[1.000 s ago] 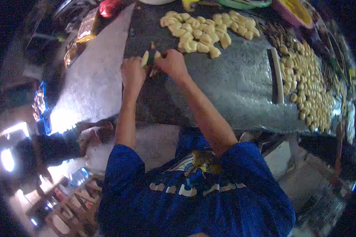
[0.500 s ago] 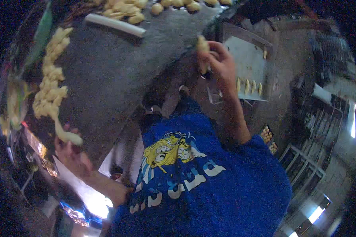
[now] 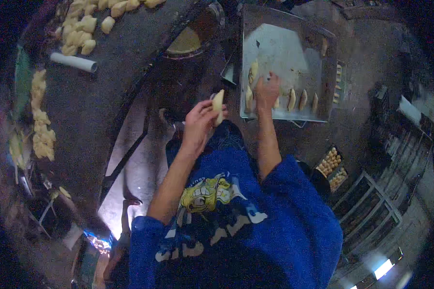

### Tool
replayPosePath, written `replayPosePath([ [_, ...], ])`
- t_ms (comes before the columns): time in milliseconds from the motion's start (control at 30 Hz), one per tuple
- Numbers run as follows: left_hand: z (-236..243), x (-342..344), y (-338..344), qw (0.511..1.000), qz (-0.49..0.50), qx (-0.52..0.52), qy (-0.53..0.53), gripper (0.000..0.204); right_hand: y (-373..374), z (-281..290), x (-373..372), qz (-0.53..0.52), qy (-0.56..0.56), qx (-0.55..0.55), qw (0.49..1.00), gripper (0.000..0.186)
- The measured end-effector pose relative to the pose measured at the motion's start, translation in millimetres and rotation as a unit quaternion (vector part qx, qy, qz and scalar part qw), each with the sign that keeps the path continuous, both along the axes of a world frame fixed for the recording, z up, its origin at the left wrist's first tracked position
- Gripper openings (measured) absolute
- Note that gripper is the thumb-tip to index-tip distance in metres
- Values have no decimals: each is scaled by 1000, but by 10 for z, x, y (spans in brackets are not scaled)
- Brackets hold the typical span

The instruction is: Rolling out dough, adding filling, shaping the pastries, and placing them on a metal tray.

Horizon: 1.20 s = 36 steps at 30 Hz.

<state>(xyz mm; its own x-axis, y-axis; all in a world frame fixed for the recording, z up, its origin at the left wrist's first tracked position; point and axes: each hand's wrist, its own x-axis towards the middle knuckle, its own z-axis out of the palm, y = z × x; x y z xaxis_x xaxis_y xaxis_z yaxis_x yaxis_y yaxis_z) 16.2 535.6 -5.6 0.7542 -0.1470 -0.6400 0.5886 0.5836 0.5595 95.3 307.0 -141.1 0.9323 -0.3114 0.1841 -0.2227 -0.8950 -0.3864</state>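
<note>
My left hand (image 3: pixel 198 124) is in front of my body, its fingers closed round a pale, spindle-shaped dough piece (image 3: pixel 218 108). Over the near part of a metal baking tray (image 3: pixel 299 65) is my right hand (image 3: pixel 268 92), slightly blurred, fingers apart and seemingly holding nothing. Just left of its fingers a dough piece (image 3: pixel 253 71) lies on the tray. Along the near side stands a row of several similar pieces, among them one dough piece (image 3: pixel 291 99) right of my wrist; my right hand partly covers another. One more piece (image 3: pixel 324 46) lies by the right rim.
To the left is a dark worktable (image 3: pixel 87 106) with a white rolling pin or tube (image 3: pixel 74 62), a heap of dough chunks (image 3: pixel 79 33) and a strip of dough (image 3: pixel 42 130). Round dough balls (image 3: pixel 329 161) fill boxes at right. Metal racks (image 3: pixel 366 202) stand behind them.
My view has turned toward the tray. My left hand has come from the dough strip to my front, with a dough piece in it. My right hand has moved over the tray, its piece let go.
</note>
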Motion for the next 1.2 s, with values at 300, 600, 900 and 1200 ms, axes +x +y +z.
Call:
replayPosePath([
  [300,-438,420,41,996,-37,78,-17,33,1212,934,-408,31,83,347,933,29],
  [600,-505,500,-123,915,-30,299,-268,28,683,651,74,23,2,166,986,33],
  [900,-317,-650,1482,932,-34,360,25,23,713,-154,-241,-9,2,148,989,44],
  [1200,-419,-1227,1779,934,48,350,60,23,438,-406,-152,17,79,75,994,38],
])
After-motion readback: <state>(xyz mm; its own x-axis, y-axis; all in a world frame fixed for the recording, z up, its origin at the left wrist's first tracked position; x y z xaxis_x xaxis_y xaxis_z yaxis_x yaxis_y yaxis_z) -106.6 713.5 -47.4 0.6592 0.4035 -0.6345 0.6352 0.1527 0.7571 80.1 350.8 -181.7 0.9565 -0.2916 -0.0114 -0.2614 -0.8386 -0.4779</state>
